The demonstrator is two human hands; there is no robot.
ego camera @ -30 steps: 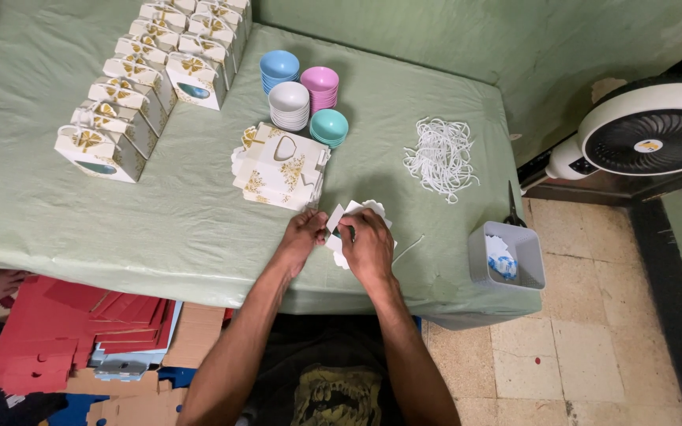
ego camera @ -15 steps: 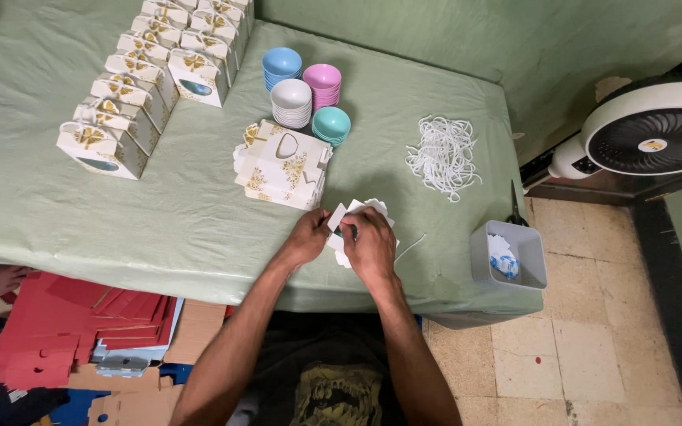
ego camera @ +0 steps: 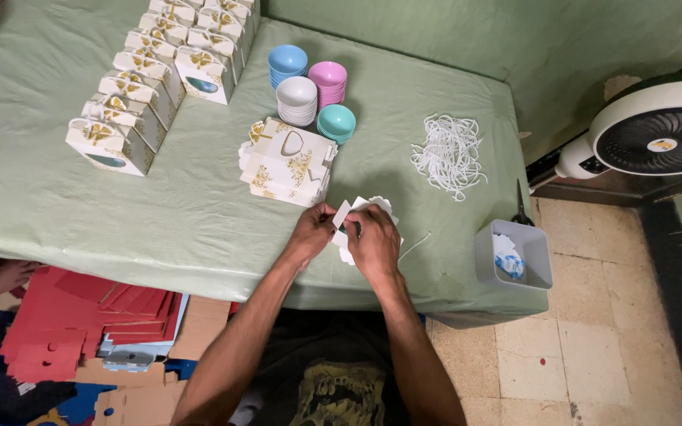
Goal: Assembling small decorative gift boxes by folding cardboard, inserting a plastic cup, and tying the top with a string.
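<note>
My left hand (ego camera: 312,233) and my right hand (ego camera: 373,243) both grip a flat white card box blank (ego camera: 356,214) at the front edge of the green-covered table (ego camera: 183,213). One flap of the blank sticks up between my thumbs. Just beyond my hands lies a stack of flat white and gold box blanks (ego camera: 287,161). Much of the held blank is hidden under my right hand.
Rows of folded white and gold boxes (ego camera: 151,71) stand at the far left. Stacks of small coloured bowls (ego camera: 309,91) sit behind the blanks. A pile of white cords (ego camera: 447,154) lies right. A grey bin (ego camera: 512,256) with scissors hangs off the table corner. Red card sheets (ego camera: 73,319) lie on the floor; a fan (ego camera: 657,130) stands right.
My hands have stayed at the table's front edge, working the white blank; a flap now stands up between my thumbs. Nothing else moved.
</note>
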